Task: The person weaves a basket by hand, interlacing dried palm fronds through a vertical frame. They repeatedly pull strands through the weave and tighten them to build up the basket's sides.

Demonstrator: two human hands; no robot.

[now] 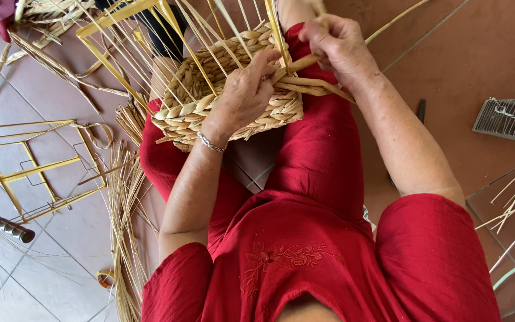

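Basket: the half-woven straw basket (227, 89) sits on your lap in the upper middle of the frame, its braided wall facing you and bare yellow uprights rising toward the top edge.
Left hand: your left hand (242, 95) lies flat on the braided wall, fingers spread and pressing the weave, thumb reaching toward the strands at its right; a silver bracelet (210, 143) circles the wrist.
Right hand: your right hand (338, 48), upper right of centre, is clenched tight around a bundle of straw strands (305, 83) that runs from the basket's right edge.
Frame: an empty yellow wire frame (31, 173) rests on the tiled floor (61, 262) at the left of the frame.
Loose straw: a sheaf of loose straw (123, 220) lies beside your left knee, lower left.
Clothing: red trousers and a red top fill the lower middle.
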